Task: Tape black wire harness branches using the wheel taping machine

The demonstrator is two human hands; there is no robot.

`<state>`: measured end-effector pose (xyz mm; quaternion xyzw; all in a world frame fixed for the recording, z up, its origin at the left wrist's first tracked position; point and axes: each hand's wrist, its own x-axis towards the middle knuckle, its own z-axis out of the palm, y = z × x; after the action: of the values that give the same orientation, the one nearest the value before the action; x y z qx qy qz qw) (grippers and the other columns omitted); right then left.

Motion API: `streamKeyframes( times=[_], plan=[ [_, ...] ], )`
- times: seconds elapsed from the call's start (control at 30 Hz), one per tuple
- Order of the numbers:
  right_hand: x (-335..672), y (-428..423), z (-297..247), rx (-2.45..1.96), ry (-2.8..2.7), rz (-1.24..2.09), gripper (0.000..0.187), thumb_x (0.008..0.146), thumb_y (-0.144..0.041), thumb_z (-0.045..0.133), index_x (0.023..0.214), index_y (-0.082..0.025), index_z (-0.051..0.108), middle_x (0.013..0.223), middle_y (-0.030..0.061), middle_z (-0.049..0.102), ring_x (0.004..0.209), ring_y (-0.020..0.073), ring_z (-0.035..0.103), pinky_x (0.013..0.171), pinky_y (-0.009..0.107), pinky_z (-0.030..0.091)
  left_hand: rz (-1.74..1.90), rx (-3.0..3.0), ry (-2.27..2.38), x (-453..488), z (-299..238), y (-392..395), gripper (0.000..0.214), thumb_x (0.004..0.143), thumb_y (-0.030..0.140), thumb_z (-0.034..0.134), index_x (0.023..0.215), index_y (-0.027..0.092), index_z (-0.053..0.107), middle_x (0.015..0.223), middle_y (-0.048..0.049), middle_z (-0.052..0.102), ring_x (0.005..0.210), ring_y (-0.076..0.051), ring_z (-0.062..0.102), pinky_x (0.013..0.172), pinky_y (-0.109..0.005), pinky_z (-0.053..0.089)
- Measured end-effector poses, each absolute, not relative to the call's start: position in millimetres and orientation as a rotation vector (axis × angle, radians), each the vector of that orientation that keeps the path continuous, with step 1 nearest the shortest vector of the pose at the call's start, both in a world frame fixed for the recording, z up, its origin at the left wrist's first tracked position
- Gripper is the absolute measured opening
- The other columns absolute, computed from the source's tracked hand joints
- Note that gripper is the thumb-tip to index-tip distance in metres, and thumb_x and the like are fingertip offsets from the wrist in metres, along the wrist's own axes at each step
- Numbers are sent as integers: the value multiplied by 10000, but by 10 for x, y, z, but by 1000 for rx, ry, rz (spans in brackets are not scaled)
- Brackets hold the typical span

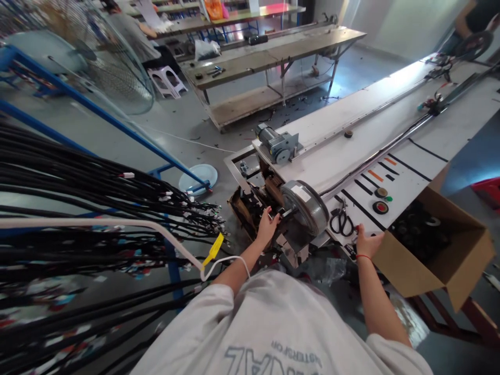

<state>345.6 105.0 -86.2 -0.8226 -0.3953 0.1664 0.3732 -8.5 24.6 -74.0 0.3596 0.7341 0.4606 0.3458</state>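
My left hand [267, 229] is at the near-left end of the long white table, beside the shaft of a grey metal wheel [307, 207]. Its fingers are bent around a small dark part that I cannot make out. At the table's front edge is my right hand [367, 242], thumb and fingers apart, with nothing visible in it. Just left of that hand lies a pair of black-handled scissors [342, 221]. Close by on the tabletop are a roll of tape with a red centre [380, 207] and a tan tape roll [380, 192].
An open cardboard box [410, 265] of dark parts stands right of my right hand. A motor [275, 143] is mounted on the table [324, 166]. Bundles of black cables [78, 172] hang on a blue rack [105, 127] at left. A person [130, 36] sits behind a large fan [117, 67].
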Motion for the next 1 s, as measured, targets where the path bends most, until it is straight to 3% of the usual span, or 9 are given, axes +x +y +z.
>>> streamKeyframes(
  times=[0.1, 0.2, 0.33, 0.43, 0.5, 0.57, 0.67, 0.77, 1.0],
  plan=[
    [3436, 1049, -825, -2145, -1012, 433, 1022, 714, -605, 654, 1428, 30, 289, 1400, 326, 393, 1306, 412, 380, 1089, 499, 293, 1086, 852, 1921, -106, -763, 342, 438, 857, 279, 659, 1260, 132, 571, 1161, -124, 676, 945, -199, 673, 781, -275, 546],
    [3418, 1048, -789, -2170, -1004, 439, 1018, 712, -592, 660, 1436, 18, 286, 1413, 315, 386, 1305, 401, 385, 1091, 474, 297, 1040, 748, 1866, -137, -746, 433, 462, 817, 300, 708, 1235, 131, 607, 976, -93, 727, 841, -213, 690, 684, -283, 550],
    [3428, 1047, -791, -2160, -1007, 456, 1012, 729, -573, 647, 1440, 37, 264, 1428, 320, 359, 1333, 400, 353, 1104, 496, 278, 1082, 629, 1797, -121, -769, 472, 568, 795, 408, 726, 1277, 156, 562, 1101, -114, 691, 787, -175, 693, 604, -244, 537],
    [3453, 1050, -813, -2105, -1028, 435, 1017, 703, -555, 679, 1421, 53, 292, 1414, 323, 376, 1328, 393, 366, 1108, 479, 278, 1056, 565, 1727, -62, -814, 355, 519, 918, 524, 509, 1263, 137, 539, 1092, -136, 685, 733, -156, 685, 581, -249, 524],
    [3464, 1053, -821, -2069, -1047, 426, 1020, 685, -552, 695, 1410, 52, 309, 1398, 318, 399, 1318, 388, 380, 1104, 469, 286, 1001, 596, 1618, -41, -836, 198, 553, 972, 553, 314, 1175, 110, 575, 955, -129, 705, 691, -156, 672, 593, -265, 516],
    [3466, 1053, -821, -2045, -1055, 419, 1019, 689, -563, 686, 1414, 43, 305, 1402, 311, 398, 1322, 384, 374, 1101, 472, 288, 964, 775, 1508, -62, -847, 9, 584, 973, 558, 255, 1039, 108, 622, 818, -98, 696, 706, -162, 660, 656, -275, 512],
    [3455, 1051, -806, -2045, -1025, 418, 1015, 704, -580, 670, 1420, 34, 297, 1422, 311, 376, 1330, 388, 356, 1103, 486, 275, 888, 1145, 1511, -173, -868, -270, 484, 918, 557, 407, 888, 134, 639, 756, -47, 669, 746, -167, 628, 719, -266, 484],
    [3445, 1053, -791, -2058, -1012, 423, 1025, 693, -567, 692, 1414, 45, 298, 1418, 322, 372, 1324, 401, 356, 1102, 489, 272, 659, 1380, 1636, -338, -920, -499, 371, 850, 497, 531, 834, 143, 639, 688, -9, 630, 661, -154, 575, 648, -245, 433],
    [3463, 1054, -808, -2056, -1029, 418, 1022, 671, -539, 714, 1407, 54, 325, 1384, 329, 409, 1296, 404, 392, 1085, 474, 297, 492, 1499, 1893, -626, -856, -789, 297, 858, 402, 527, 708, 161, 612, 619, -8, 591, 603, -148, 534, 598, -238, 357]
  ],
)
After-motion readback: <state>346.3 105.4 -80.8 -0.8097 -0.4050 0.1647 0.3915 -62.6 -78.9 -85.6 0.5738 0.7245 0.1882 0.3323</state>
